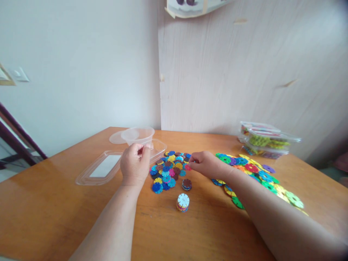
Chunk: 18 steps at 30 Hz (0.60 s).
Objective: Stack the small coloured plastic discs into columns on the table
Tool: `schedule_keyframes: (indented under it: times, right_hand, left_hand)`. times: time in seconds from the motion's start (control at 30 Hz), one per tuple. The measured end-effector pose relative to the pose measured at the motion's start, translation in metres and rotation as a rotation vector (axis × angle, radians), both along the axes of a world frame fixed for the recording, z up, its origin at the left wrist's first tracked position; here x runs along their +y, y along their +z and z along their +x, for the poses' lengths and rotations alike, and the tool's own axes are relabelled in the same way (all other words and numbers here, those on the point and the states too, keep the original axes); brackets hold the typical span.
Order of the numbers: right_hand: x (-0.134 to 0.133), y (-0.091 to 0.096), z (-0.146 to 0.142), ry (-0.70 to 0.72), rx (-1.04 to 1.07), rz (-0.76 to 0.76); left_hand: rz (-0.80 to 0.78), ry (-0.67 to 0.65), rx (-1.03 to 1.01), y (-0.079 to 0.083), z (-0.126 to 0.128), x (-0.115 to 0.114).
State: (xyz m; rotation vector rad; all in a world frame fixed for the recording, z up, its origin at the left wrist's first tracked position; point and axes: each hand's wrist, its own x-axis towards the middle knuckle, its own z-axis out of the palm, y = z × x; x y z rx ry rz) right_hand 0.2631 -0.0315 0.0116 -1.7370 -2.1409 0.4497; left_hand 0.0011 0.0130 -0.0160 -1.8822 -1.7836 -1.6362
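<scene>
My left hand [135, 165] is closed in a pinch above the table, left of a pile of small notched plastic discs [165, 169]. What it holds, if anything, is hidden. My right hand [208, 165] reaches over the right edge of this pile, its fingers pinched on a pinkish-red notched disc [187, 167]. Nearer to me stands a short stack of discs with a brown one on top [186, 184]. Closer still is a taller stack topped by a pale blue disc [183, 200]. Larger notched discs [268, 186] lie spread under and beyond my right forearm.
Behind my left hand are a clear plastic tub [138, 134] and a round lid [115, 137]. A clear rectangular lid [81, 178] with a white label lies left. Stacked clear boxes [268, 139] with colourful contents stand at the back right. A wall [122, 72] rises behind the wooden table [54, 195].
</scene>
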Motion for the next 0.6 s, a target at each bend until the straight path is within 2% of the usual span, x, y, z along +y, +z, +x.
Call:
schedule_keyframes:
  times: [0.17,0.3,0.43,0.6]
  right_hand:
    - [-0.006,0.009,0.003,0.127,0.27,-0.278]
    - [-0.008,0.009,0.004,0.26,0.331,-0.45]
    - [-0.005,0.005,0.007,0.259,0.255,-0.407]
    - [0.001,-0.002,0.004,0.116,0.126,-0.228]
  left_hand:
    - [0.009,0.005,-0.001,-0.001,0.0,0.0]
    - [0.006,0.003,-0.001,0.0,0.0,0.0]
    - [0.003,-0.003,-0.002,0.001,0.001,-0.001]
    - [0.001,-0.001,0.011,0.001,0.001,-0.001]
